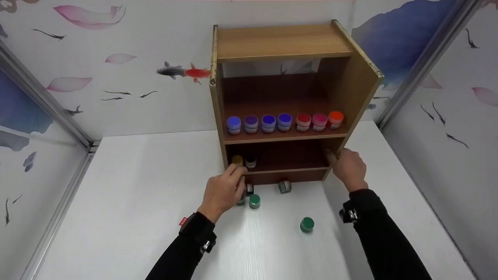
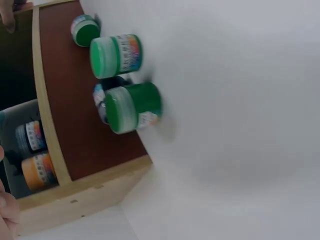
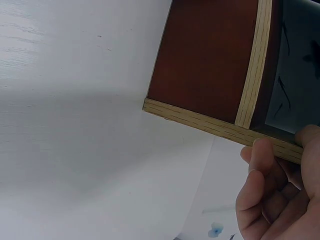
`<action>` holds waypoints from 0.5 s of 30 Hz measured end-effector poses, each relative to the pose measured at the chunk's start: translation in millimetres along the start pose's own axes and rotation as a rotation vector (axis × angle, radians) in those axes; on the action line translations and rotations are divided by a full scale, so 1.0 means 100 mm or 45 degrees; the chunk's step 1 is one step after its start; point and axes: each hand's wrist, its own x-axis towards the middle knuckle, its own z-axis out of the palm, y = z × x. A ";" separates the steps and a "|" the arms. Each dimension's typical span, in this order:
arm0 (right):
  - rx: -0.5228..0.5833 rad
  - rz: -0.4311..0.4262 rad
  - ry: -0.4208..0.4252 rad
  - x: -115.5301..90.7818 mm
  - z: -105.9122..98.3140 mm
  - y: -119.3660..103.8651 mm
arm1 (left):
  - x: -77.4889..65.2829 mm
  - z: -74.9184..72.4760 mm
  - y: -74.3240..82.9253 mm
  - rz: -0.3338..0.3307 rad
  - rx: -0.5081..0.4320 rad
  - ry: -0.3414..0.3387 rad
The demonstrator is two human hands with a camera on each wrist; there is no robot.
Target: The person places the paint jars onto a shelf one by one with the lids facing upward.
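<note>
My left hand (image 1: 223, 190) is at the left end of the wooden shelf unit's lower compartment, its fingertips by an orange-yellow paint jar (image 1: 237, 160). That jar stands upright beside a dark paint jar (image 1: 251, 161); in the left wrist view the fingers are mostly cut off at the edge. With my right hand (image 1: 350, 167) I grip the right side panel of the shelf unit (image 3: 200, 122), thumb inside and fingers outside. Below the left hand are a green jar (image 1: 255, 201), a black-labelled jar (image 1: 249, 189) and another green jar (image 2: 135, 106), partly hidden in the head view.
On the upper shelf stands a row of blue, purple, red, pink and orange jars (image 1: 268, 123). A jar (image 1: 285, 186) lies tipped before the unit's base, and a green-lidded jar (image 1: 307, 224) stands nearer on the white table (image 1: 128, 202). Printed white walls (image 1: 155, 31) enclose the table.
</note>
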 end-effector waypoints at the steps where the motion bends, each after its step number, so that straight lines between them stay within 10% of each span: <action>1: 0.000 0.000 -0.002 0.00 0.00 0.00 | -0.04 0.00 -0.02 -0.009 0.000 -0.012; 15: -0.014 0.018 -0.031 0.00 -0.02 -0.02 | -0.37 0.07 -0.16 -0.175 0.009 -0.202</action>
